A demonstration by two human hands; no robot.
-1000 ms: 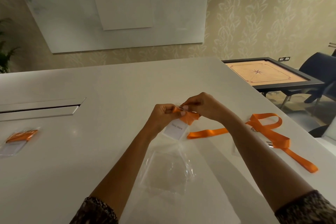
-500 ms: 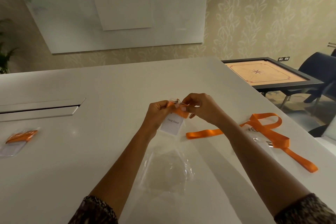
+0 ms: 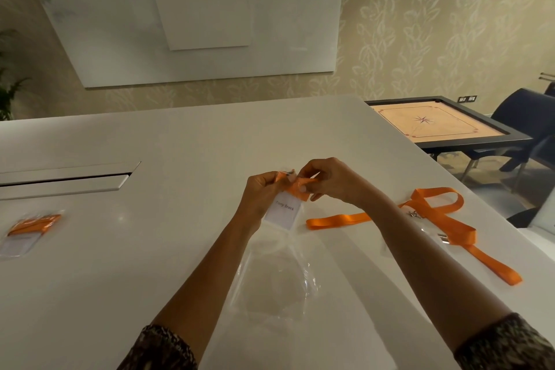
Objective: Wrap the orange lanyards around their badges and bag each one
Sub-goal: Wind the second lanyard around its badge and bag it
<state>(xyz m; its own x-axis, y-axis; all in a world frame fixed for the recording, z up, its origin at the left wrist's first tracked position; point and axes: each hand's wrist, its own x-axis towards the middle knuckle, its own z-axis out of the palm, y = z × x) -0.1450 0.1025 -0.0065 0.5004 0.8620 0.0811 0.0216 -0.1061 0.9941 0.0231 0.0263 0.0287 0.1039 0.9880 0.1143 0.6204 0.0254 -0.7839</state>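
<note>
Above the white table [image 3: 186,249] my left hand [image 3: 260,192] grips the top of a white name badge [image 3: 283,210]. My right hand [image 3: 327,179] pinches the orange lanyard strap [image 3: 297,186] wound across the badge's top. A loose orange strap [image 3: 336,220] lies on the table to the right, running behind my right forearm. An empty clear plastic bag [image 3: 276,279] lies flat below the badge. Another orange lanyard [image 3: 444,219] with a metal clip lies loose at the right. A bagged badge with its wrapped lanyard [image 3: 27,231] rests at the far left.
A recessed cable slot [image 3: 66,180] runs along the table's left side. Beyond the table's right edge stand a carrom board [image 3: 444,126] on a dark frame and dark chairs [image 3: 528,117]. A whiteboard [image 3: 180,15] hangs on the wall behind.
The badge has shifted slightly left and up between my hands. My right hand's fingers have moved along the strap at the badge's top. Objects on the table lie as before.
</note>
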